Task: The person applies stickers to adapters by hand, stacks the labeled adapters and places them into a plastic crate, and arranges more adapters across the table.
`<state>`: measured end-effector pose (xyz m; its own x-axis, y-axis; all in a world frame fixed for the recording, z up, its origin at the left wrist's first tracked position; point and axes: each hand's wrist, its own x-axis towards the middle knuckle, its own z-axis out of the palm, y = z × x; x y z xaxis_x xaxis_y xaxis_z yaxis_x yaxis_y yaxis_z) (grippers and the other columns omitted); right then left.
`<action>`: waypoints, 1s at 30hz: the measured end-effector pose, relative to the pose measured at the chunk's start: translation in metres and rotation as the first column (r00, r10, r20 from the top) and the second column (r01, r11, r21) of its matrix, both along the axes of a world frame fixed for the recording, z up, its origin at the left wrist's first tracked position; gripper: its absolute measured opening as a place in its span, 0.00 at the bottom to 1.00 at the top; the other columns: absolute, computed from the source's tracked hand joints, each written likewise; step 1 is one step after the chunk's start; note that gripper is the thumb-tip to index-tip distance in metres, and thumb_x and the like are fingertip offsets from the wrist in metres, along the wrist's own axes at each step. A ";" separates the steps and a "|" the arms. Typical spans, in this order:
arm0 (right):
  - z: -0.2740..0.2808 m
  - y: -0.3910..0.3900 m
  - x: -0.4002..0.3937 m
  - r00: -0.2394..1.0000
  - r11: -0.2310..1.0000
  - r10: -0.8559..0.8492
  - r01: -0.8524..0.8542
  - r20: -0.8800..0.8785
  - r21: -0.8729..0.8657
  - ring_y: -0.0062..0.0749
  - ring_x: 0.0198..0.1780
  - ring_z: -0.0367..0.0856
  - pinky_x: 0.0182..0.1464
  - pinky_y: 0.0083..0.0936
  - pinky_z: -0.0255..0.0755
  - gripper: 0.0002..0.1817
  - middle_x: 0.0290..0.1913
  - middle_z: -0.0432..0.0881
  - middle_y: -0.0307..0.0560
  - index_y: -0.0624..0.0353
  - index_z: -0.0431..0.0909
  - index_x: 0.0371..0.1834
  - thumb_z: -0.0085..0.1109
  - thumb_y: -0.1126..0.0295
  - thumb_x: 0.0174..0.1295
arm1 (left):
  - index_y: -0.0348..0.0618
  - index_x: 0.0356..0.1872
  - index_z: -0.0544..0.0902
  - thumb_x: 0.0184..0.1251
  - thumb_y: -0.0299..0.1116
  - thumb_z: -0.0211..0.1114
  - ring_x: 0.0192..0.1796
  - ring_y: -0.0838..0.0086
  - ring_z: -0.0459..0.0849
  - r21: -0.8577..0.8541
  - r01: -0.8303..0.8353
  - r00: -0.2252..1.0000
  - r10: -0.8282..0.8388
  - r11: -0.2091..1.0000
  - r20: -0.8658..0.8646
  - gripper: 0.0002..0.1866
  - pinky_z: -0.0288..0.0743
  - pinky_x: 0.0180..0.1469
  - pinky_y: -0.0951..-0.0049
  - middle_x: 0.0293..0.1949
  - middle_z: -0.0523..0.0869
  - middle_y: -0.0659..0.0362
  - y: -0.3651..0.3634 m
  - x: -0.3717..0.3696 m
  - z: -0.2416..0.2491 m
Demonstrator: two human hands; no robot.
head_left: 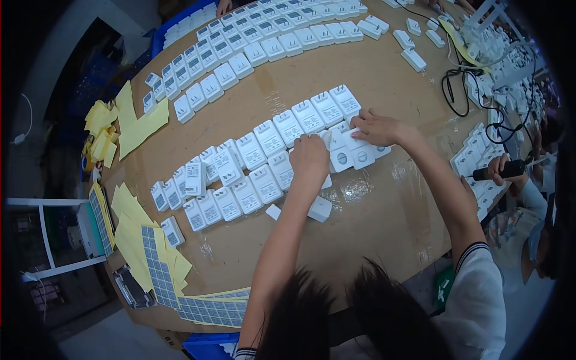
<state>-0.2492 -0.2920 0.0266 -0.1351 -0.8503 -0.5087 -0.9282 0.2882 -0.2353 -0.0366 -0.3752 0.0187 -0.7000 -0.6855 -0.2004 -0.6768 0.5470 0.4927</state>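
Two slanting rows of white plug-in adapters (269, 138) with printed labels cross the middle of the table. My left hand (311, 161) is closed over the lower row, fingers bent downward, and a small white piece (327, 139) shows by its fingertips. What it grips is mostly hidden. At the right end of the rows, my right hand (377, 128) has its fingers and thumb on a white adapter (360, 134). Below it are adapters lying with a round grey mark (342, 158) facing up. One white adapter (320, 209) sits apart, below my left wrist.
Long curved rows of adapters (255, 54) fill the far side. Yellow backing sheets (141, 123) and grey label sheets (157, 264) lie at the left. Black cable (465, 72) and piled white parts (486, 45) are at right. Another person's hand (497, 170) holds a black-handled tool (507, 170).
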 end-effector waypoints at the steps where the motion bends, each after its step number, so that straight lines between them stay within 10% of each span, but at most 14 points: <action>1: -0.004 0.003 0.002 0.999 0.999 -0.012 0.011 -0.034 -0.044 0.51 0.69 0.68 0.71 0.46 0.65 0.21 0.64 0.71 0.52 0.51 0.69 0.64 0.53 0.53 0.75 | 0.27 0.44 0.81 0.63 0.22 0.58 0.53 0.49 0.82 -0.014 -0.038 0.999 0.039 0.999 0.030 0.11 0.78 0.54 0.49 0.46 0.82 0.40 0.002 -0.007 -0.005; 10: -0.035 0.059 0.027 0.982 0.676 -0.185 0.151 0.032 -0.722 0.57 0.74 0.63 0.71 0.52 0.66 0.37 0.71 0.65 0.52 0.48 0.68 0.69 0.72 0.51 0.58 | 0.32 0.67 0.73 0.73 0.32 0.62 0.61 0.51 0.70 -0.412 -0.383 0.923 0.331 0.827 -0.193 0.25 0.64 0.63 0.44 0.62 0.70 0.45 0.036 -0.024 -0.046; 19: -0.040 0.066 0.019 0.978 0.797 -0.079 0.177 0.192 -0.577 0.61 0.83 0.49 0.80 0.57 0.54 0.56 0.83 0.54 0.53 0.42 0.66 0.78 0.84 0.63 0.39 | 0.34 0.68 0.70 0.78 0.28 0.55 0.70 0.52 0.63 0.244 -0.534 0.475 0.526 0.809 -0.705 0.21 0.55 0.74 0.52 0.68 0.61 0.44 0.018 -0.006 -0.007; 23: -0.016 0.059 0.025 0.994 0.828 -0.062 0.001 -0.090 -0.560 0.57 0.83 0.52 0.79 0.54 0.57 0.52 0.81 0.58 0.53 0.43 0.69 0.76 0.83 0.65 0.41 | 0.37 0.70 0.70 0.78 0.31 0.57 0.71 0.55 0.65 0.116 -0.568 0.600 0.506 0.815 -0.620 0.23 0.59 0.73 0.57 0.68 0.63 0.45 0.038 0.076 0.006; 26: 0.009 0.062 0.073 0.995 0.706 -0.047 0.097 0.090 -0.701 0.53 0.81 0.56 0.78 0.52 0.59 0.49 0.78 0.64 0.53 0.44 0.70 0.76 0.82 0.63 0.44 | 0.40 0.72 0.69 0.72 0.36 0.66 0.71 0.51 0.64 0.090 -0.600 0.671 0.562 0.795 -0.484 0.30 0.59 0.74 0.53 0.70 0.61 0.44 0.066 0.137 -0.003; 28: -0.023 0.083 0.111 0.947 0.616 0.264 -0.019 0.184 -0.787 0.52 0.76 0.63 0.74 0.50 0.62 0.46 0.73 0.68 0.51 0.47 0.72 0.73 0.81 0.59 0.47 | 0.42 0.72 0.69 0.65 0.38 0.73 0.71 0.48 0.64 0.085 -0.508 0.769 0.496 0.857 -0.405 0.37 0.61 0.74 0.51 0.72 0.59 0.43 0.081 0.160 -0.007; 30: -0.016 0.088 0.159 0.919 0.775 0.286 -0.055 0.272 -0.629 0.51 0.68 0.71 0.70 0.48 0.66 0.39 0.67 0.72 0.52 0.49 0.74 0.70 0.78 0.60 0.52 | 0.44 0.73 0.69 0.55 0.37 0.81 0.70 0.47 0.65 0.071 -0.295 0.886 0.300 0.953 -0.353 0.44 0.64 0.72 0.49 0.73 0.58 0.43 0.092 0.171 -0.015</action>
<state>-0.0903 -0.2043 0.0101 0.1213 -0.9843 0.1280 -0.7767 -0.1744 -0.6052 0.1347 -0.2830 0.0035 -0.4898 -0.8717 0.0119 -0.5844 0.3384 0.7375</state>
